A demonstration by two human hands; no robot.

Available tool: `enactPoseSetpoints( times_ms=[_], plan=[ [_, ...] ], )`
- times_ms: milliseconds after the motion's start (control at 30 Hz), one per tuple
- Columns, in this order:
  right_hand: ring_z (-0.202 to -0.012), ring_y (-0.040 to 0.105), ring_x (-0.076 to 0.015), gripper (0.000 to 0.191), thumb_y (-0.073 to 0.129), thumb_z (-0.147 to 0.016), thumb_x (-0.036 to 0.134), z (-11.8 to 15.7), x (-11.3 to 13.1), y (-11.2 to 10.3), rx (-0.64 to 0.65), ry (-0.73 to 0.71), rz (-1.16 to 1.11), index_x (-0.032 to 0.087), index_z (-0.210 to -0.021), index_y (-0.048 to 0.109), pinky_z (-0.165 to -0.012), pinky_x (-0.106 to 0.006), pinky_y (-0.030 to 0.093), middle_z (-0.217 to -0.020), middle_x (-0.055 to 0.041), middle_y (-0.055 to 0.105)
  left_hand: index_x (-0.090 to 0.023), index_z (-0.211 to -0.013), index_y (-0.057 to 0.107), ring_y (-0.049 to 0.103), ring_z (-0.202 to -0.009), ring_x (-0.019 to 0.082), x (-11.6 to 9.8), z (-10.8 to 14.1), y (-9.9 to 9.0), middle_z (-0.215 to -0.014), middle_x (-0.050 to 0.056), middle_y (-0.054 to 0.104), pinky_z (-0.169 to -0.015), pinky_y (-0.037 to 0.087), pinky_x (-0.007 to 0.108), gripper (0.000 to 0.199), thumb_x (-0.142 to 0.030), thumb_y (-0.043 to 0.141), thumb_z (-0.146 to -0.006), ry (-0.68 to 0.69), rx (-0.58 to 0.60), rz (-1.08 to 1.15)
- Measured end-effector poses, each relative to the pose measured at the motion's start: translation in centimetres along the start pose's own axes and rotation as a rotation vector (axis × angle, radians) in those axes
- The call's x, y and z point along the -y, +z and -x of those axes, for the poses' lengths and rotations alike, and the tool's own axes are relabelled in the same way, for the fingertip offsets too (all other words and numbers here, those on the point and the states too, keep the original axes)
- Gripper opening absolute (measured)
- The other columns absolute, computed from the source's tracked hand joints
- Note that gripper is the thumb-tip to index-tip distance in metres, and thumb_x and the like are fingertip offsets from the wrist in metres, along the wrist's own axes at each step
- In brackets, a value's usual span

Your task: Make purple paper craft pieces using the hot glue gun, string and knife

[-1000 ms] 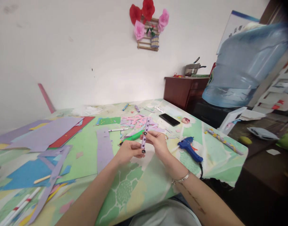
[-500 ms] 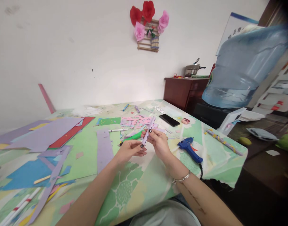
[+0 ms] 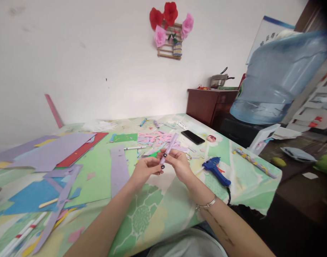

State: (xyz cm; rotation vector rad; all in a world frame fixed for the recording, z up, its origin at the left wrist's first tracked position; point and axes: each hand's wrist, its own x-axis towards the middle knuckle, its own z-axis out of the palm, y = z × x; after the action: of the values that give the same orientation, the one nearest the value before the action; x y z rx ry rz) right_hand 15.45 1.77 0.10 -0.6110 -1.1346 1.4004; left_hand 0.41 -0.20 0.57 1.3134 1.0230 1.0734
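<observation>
Both hands hold one thin lavender tube (image 3: 172, 142), which looks like rolled paper or foam, tilted up and away above the table. My left hand (image 3: 147, 170) pinches its lower end between thumb and fingers. Higher up, my right hand (image 3: 179, 162) is closed round the tube, its thumb lying along it. Behind the hands a green object (image 3: 155, 154) shows only in part. Beyond it lies a heap of pink and lavender paper scraps (image 3: 155, 139). A blue glue gun (image 3: 216, 170) rests to the right of my right hand.
Coloured sheets, among them a lavender sheet (image 3: 59, 150) and a light green sheet (image 3: 95, 178), cover the table's left side. A black phone (image 3: 192, 137) lies behind the glue gun. At the right edge lies a yellow-wrapped stick (image 3: 255, 163). A water bottle (image 3: 275, 78) stands beyond.
The lavender tube has turned in my fingers; its dark spots no longer show. My right hand has shifted slightly down along it. The view has moved slightly.
</observation>
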Motion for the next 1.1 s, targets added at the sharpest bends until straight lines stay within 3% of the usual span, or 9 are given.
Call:
enactPoseSetpoints(
  times_ms=[467, 767, 967, 1100],
  plan=[
    [-0.080, 0.068, -0.0232, 0.033, 0.075, -0.066, 0.040, 0.0, 0.6, -0.2, -0.055, -0.042, -0.054, 0.015, -0.088, 0.073, -0.083, -0.043, 0.050, -0.082, -0.0089, 0.073, -0.013, -0.066, 0.058, 0.060, -0.058, 0.012, 0.3, -0.2, -0.3, -0.058, -0.001, 0.064, -0.057, 0.050, 0.024, 0.024, -0.023, 0.078, -0.056, 0.019, 0.008, -0.040],
    [-0.077, 0.068, -0.0230, 0.028, 0.078, -0.061, 0.031, 0.0, 0.7, -0.4, -0.071, -0.070, -0.070, 0.016, -0.084, 0.073, -0.081, -0.043, 0.051, -0.076, -0.0070, 0.073, -0.013, -0.062, 0.059, 0.059, -0.057, 0.011, 0.3, -0.2, -0.3, -0.059, -0.001, 0.064, -0.059, 0.050, 0.025, 0.022, -0.019, 0.078, -0.054, 0.009, 0.007, -0.007],
    [-0.084, 0.068, -0.0246, 0.031, 0.078, -0.061, 0.030, -0.1, 0.7, -0.3, -0.096, -0.089, -0.070, 0.017, -0.089, 0.072, -0.083, -0.043, 0.050, -0.084, -0.0078, 0.074, -0.014, -0.060, 0.058, 0.058, -0.056, 0.011, 0.5, -0.4, -0.4, -0.058, -0.001, 0.063, -0.057, 0.049, 0.024, 0.020, -0.018, 0.077, -0.053, 0.030, -0.021, -0.032],
    [-0.091, 0.066, -0.0244, 0.029, 0.072, -0.069, 0.036, -0.3, 0.9, -0.6, -0.148, -0.143, -0.123, 0.018, -0.091, 0.070, -0.086, -0.042, 0.049, -0.092, -0.0087, 0.073, -0.014, -0.061, 0.058, 0.058, -0.057, 0.013, 0.5, -0.4, -0.3, -0.059, -0.001, 0.061, -0.054, 0.049, 0.025, 0.021, -0.019, 0.076, -0.053, 0.015, -0.060, -0.112]
  ],
)
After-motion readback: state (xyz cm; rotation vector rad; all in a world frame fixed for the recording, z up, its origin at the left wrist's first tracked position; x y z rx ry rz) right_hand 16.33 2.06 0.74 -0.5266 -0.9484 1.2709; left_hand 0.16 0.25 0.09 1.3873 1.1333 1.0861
